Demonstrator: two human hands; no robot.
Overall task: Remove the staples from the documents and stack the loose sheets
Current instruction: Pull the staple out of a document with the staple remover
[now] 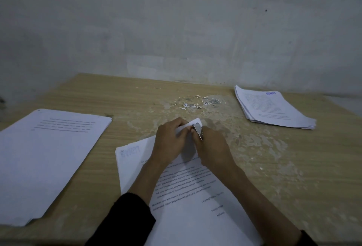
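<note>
White printed document (192,196), lying centrally on the worn wooden table (274,167), has its far corner pinched by the left hand (171,141) while the right hand (212,147) clamps what looks like a small metal blade (197,131) there; a slip could tear paper or cut skin.

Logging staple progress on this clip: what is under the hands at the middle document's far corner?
The left hand pinches the lifted corner of the document; the right hand holds a metal tool against it. The staple itself is covered.
</note>
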